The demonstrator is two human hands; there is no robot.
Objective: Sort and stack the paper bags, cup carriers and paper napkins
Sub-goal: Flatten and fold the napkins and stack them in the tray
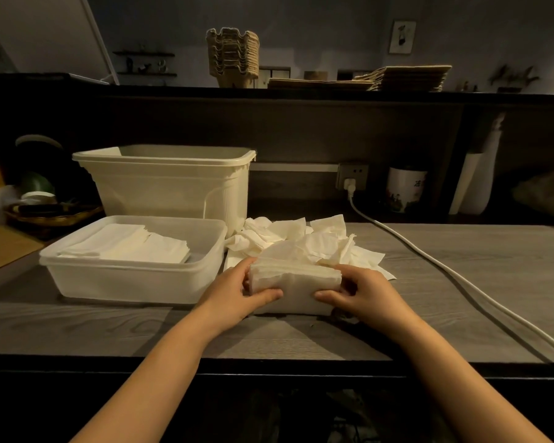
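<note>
Grip on both sides was closed round one bundle of napkins [296, 282]. The left hand [237, 292] held the bundle's left end, thumb across the near face and fingers curled behind. The right hand [362, 295] held the opposite end in the same way. The bundle stood on its lower edge on the table [77, 327], between the two hands, with its sheets pressed together.

Layout on the table, left to right:

- A shallow plastic tray [135, 282] stood just left of the hands. Flat stacked napkins [125, 243] filled its left and middle part; bare floor showed at its right end.
- A taller tub [170, 187] stood behind the tray. Its contents could not be seen.
- A loose pile of crumpled napkins [301, 235] lay directly behind the bundle, touching it.
- A white cable [460, 277] ran across the table further right, apart from the napkins.

On the shelf [333, 92] above, a stack of cup carriers [232, 57] stood to the left and flat paper bags [397, 76] lay to the right. Both looked already sorted.

Step in hand, by judgement: squaring the gathered napkins into an even bundle.

The next move would call for lifting the bundle with both ends held, carrying it left over the tray's wall, and laying it flat on or beside the stack. Pressure should be firm enough that the sheets do not fan out. The loose pile was not yet sorted.
</note>
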